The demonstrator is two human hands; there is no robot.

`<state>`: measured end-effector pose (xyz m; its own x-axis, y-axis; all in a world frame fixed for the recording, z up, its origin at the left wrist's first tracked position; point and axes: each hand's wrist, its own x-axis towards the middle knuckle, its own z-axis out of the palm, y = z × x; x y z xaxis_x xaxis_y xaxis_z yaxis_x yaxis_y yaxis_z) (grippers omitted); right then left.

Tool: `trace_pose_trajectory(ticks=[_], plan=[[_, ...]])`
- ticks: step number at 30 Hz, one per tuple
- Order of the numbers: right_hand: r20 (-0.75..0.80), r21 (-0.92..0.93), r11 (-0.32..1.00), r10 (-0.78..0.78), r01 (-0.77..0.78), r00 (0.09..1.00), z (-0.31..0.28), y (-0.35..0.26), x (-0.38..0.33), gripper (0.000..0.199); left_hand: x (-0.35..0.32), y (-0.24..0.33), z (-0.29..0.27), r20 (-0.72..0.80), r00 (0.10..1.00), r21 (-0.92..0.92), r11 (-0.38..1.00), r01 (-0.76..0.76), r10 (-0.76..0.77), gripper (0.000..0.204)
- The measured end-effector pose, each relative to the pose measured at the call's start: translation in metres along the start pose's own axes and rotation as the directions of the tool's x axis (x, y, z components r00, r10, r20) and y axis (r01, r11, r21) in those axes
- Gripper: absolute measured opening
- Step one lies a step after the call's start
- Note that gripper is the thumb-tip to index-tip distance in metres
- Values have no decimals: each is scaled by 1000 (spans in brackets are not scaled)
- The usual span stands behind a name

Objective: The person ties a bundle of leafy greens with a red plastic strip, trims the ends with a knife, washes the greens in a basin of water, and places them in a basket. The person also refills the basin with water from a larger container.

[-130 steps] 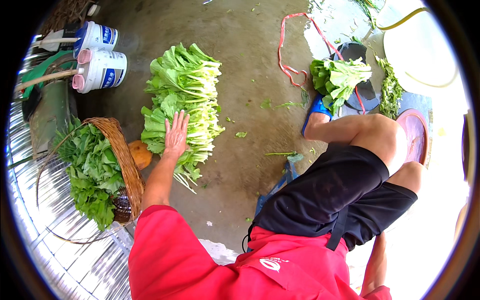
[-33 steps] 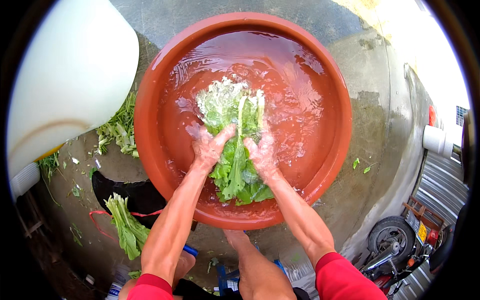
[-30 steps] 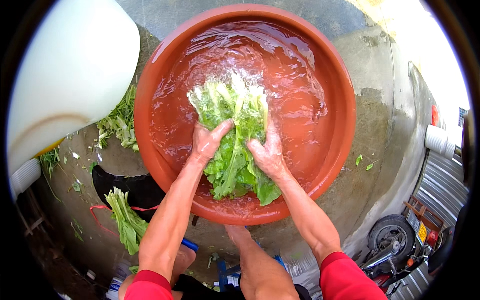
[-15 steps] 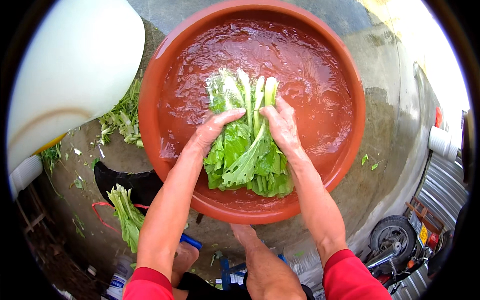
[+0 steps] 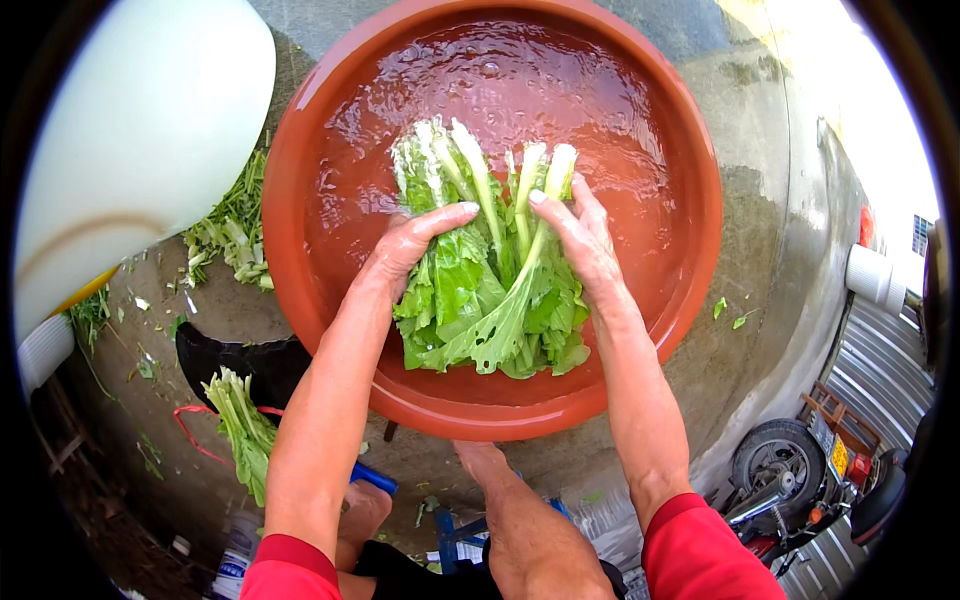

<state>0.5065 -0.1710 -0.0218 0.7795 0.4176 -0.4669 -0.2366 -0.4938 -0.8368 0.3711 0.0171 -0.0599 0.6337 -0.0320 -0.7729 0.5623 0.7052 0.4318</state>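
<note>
A wide round reddish-brown basin (image 5: 292,180) holds rippling water. In it lies a bunch of leafy greens (image 5: 465,295), pale stalks pointing away from me and broad leaves toward me, one leaf dotted with holes. My left hand (image 5: 412,245) is wrapped round the left side of the bunch, thumb on top and fingers hidden behind the leaves. On the other side my right hand (image 5: 582,232) grips the stalks, its thumb lying across them. The stalks fan out into two groups with a gap between my thumbs.
More greens (image 5: 243,430) lie by a black sheet (image 5: 235,360) and red string at the lower left. Stalk trimmings (image 5: 230,235) are heaped beside a big white container (image 5: 140,110). A motorbike (image 5: 790,480) stands at the lower right. My bare leg (image 5: 535,530) is below the basin.
My hands have moved slightly apart, spreading the stalks wider. More of the bunch now shows above the water. The whole view has shifted a little.
</note>
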Motion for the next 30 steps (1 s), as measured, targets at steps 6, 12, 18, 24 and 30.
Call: trace_pose_trajectory(ticks=[6, 12, 18, 24, 30], plan=[[32, 105, 993, 42, -45, 999, 4, 10, 4, 58, -1, -4, -4, -49, 994, 89, 992, -94, 99, 71], [71, 196, 974, 101, -113, 992, -6, 10, 10, 53, -5, -10, -2, 53, 997, -15, 999, -49, 49, 73], [214, 4, 997, 77, -80, 974, 1, 10, 10, 70, -4, -14, 1, 33, 999, -21, 999, -40, 40, 69], [199, 130, 976, 144, -172, 969, -12, -4, 33, 49, -4, -5, 9, -34, 999, 11, 1000, 23, -22, 72], [336, -76, 995, -33, 62, 941, -1, -37, 38, 92, -5, 7, 8, 23, 977, -269, 943, -197, 210, 70]])
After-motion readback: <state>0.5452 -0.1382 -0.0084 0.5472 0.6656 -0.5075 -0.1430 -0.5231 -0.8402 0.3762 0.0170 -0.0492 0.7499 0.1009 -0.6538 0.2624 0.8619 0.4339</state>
